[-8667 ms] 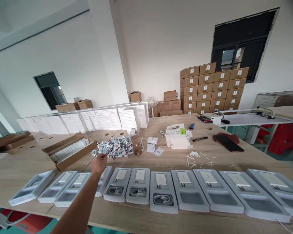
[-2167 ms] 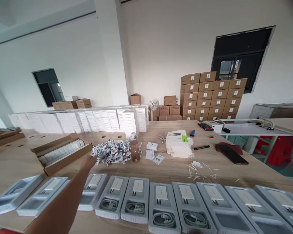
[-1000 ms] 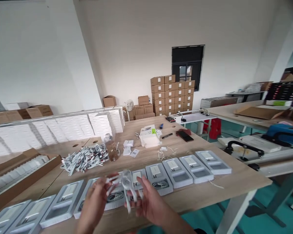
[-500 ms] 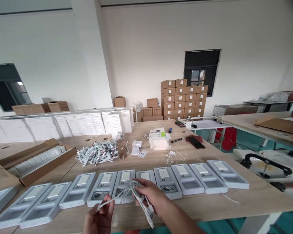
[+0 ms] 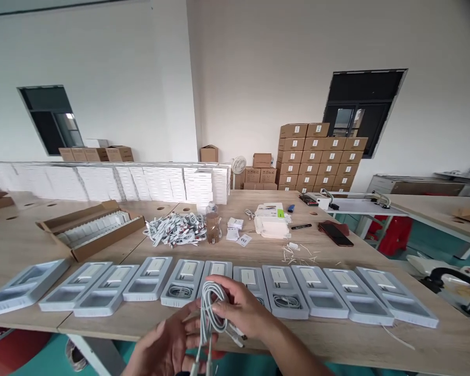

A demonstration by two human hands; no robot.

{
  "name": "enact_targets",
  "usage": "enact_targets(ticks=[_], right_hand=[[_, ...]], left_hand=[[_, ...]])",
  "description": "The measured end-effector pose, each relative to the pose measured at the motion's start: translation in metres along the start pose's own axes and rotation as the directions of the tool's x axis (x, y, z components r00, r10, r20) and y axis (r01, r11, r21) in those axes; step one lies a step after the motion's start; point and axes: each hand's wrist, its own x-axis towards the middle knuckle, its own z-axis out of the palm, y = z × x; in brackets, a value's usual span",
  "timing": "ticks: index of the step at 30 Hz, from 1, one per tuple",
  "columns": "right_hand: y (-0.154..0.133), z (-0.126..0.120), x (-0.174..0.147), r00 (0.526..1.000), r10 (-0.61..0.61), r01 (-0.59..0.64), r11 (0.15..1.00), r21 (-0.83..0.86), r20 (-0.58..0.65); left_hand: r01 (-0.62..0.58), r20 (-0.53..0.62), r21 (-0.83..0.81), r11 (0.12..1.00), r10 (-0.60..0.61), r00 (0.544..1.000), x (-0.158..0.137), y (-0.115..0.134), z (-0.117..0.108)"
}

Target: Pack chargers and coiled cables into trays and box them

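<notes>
A coiled pale charging cable (image 5: 207, 312) is pinched between the thumb and fingers of my right hand (image 5: 241, 308), over the table's front edge. Its plug ends dangle below the coil. My left hand (image 5: 168, 342) is just left of the coil, fingers spread and partly behind it; whether they touch it I cannot tell. Behind the hands runs a row of light grey trays, several with a white charger (image 5: 279, 275) in the upper recess. Coiled cables lie in the lower recess of a tray (image 5: 172, 301) on the left and a tray (image 5: 293, 312) on the right.
A heap of cables (image 5: 176, 230) lies beyond the trays, beside a bottle (image 5: 212, 224). Left of it stands an open carton (image 5: 82, 250) with white pieces. Farther right are cards (image 5: 243, 240), a marker (image 5: 301, 226), loose ties (image 5: 288, 255) and a phone (image 5: 337, 233).
The coil has turned, and its plug ends now hang down. My left hand has let go of the cable end and opened beside the coil. The view has swung left.
</notes>
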Motion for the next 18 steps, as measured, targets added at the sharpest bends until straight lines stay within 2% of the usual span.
enact_targets(ticks=[4, 6, 8, 11, 14, 18], right_hand=[[-0.004, 0.005, -0.008, 1.0, -0.001, 0.002, 0.999, -0.037, 0.018], [0.002, 0.008, -0.01, 0.999, 0.01, -0.007, 0.997, 0.079, -0.034], [0.012, 0.007, -0.011, 0.993, 0.065, -0.03, 0.949, 0.315, -0.1], [0.028, -0.001, -0.011, 0.967, 0.166, -0.021, 0.803, 0.596, -0.191], [0.039, -0.012, 0.004, 0.933, 0.278, -0.062, 0.752, 0.656, -0.229], [0.039, -0.02, 0.069, 0.877, 0.423, -0.185, 0.735, 0.652, -0.228]], left_hand=[[-0.01, -0.135, 0.249, 0.968, 0.045, 0.99, 0.015, -0.01, 0.011], [-0.03, -0.12, 0.294, 0.955, 0.068, 0.99, 0.019, -0.015, 0.012], [-0.109, -0.117, 0.208, 0.972, 0.136, 0.984, 0.02, -0.018, 0.01], [-0.246, -0.201, 0.028, 0.969, 0.247, 0.948, 0.016, -0.016, 0.002], [-0.281, -0.282, -0.056, 0.958, 0.255, 0.925, 0.013, -0.019, -0.005], [-0.23, -0.318, -0.125, 0.965, 0.18, 0.931, 0.015, -0.039, -0.015]])
